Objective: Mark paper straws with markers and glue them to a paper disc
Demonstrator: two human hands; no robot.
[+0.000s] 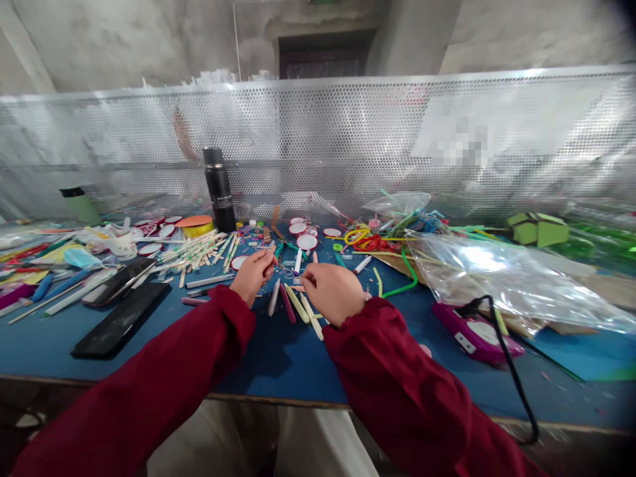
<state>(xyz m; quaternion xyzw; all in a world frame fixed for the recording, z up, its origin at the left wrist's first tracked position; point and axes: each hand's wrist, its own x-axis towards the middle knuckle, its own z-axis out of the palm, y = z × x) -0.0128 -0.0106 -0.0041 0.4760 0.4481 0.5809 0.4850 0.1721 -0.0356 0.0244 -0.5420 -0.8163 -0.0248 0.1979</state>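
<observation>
My left hand (253,275) is raised over the craft clutter, thumb and fingers pinched together. My right hand (336,291) has its fingers bent together too, a short way to the right. Anything in either pinch is too small to make out. Between and below the hands lie a grey-white marker (273,297), a magenta marker (287,304), a pale yellow marker (297,303) and a cream marker (312,317). Just beyond them a white marker (298,261) with a dark end points away from me. White discs with red rims (307,242) lie farther back.
Left are a black phone (122,321), a bundle of wooden sticks (199,252), a paper cup (122,245) and a black bottle (219,192). Right are pipe cleaners (412,275), a clear plastic bag (487,271) and a purple corded device (474,334). A perforated metal screen (318,146) closes the back.
</observation>
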